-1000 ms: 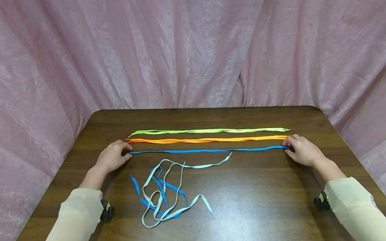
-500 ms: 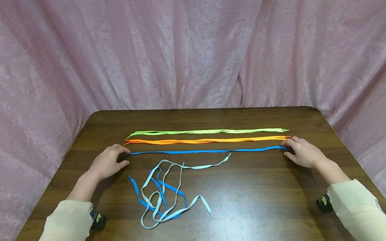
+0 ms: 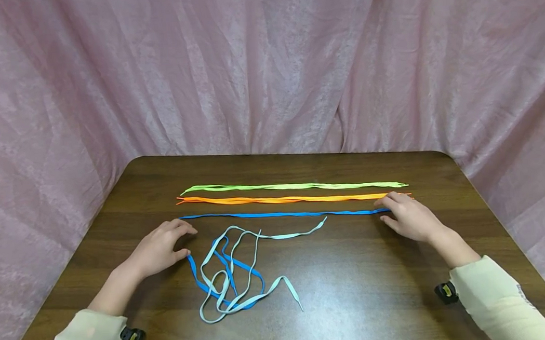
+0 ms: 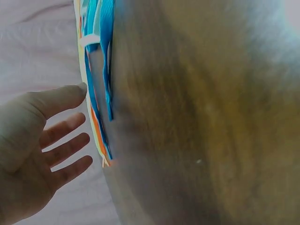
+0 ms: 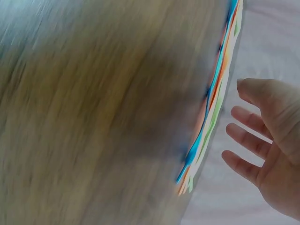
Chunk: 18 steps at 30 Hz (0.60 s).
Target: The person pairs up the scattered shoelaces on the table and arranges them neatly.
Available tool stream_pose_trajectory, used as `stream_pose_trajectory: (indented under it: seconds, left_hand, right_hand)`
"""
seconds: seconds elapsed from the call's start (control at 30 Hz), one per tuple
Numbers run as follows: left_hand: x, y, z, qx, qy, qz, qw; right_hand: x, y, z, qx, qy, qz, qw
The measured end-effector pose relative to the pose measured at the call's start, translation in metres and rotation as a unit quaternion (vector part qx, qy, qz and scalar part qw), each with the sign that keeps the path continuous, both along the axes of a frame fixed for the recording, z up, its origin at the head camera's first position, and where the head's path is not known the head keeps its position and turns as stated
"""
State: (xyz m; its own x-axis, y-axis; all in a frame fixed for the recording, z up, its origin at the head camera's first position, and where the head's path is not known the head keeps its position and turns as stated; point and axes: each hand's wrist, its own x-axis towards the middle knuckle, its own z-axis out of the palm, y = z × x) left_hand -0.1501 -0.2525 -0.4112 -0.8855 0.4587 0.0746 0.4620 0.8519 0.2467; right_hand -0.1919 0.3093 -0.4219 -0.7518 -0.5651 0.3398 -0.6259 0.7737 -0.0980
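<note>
A blue shoelace (image 3: 280, 214) lies stretched straight across the table. My right hand (image 3: 411, 216) hovers by its right end, hiding that end in the head view. In the right wrist view, the fingers of this hand (image 5: 276, 140) are spread and hold nothing. My left hand (image 3: 157, 250) is beside the tip of a second, loose blue shoelace (image 3: 194, 271), with thumb and fingers apart. The left wrist view shows nothing between the fingers of that hand (image 4: 33, 145). A pale mint shoelace (image 3: 286, 236) loops over the loose blue one in a tangle.
Behind the straight blue shoelace, orange shoelaces (image 3: 279, 199) and then yellow-green shoelaces (image 3: 278, 187) lie in parallel lines on the brown wooden table (image 3: 364, 289). A pink curtain (image 3: 257, 67) hangs along the table's far edge.
My left hand has left the straight blue shoelace's left end and come nearer, to the loose blue lace's tip. My right hand has let go of the right end and shifted left.
</note>
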Motion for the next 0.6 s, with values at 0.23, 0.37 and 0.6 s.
stream_pose_trajectory:
  seconds: [0.23,0.37,0.6]
  left_hand:
    - [0.013,0.005,-0.004,-0.01,-0.001,-0.02,0.9998]
    - [0.017,0.006,-0.007,-0.012,0.002,-0.024,0.9996]
    - [0.019,0.005,-0.011,-0.013,0.005,-0.02,0.9997]
  right_hand:
    - [0.001,-0.029,0.002,0.006,0.016,0.046,0.999]
    - [0.004,-0.047,0.004,0.015,0.011,0.067,0.998]
    - [0.01,-0.082,0.006,0.036,0.012,0.112,0.993]
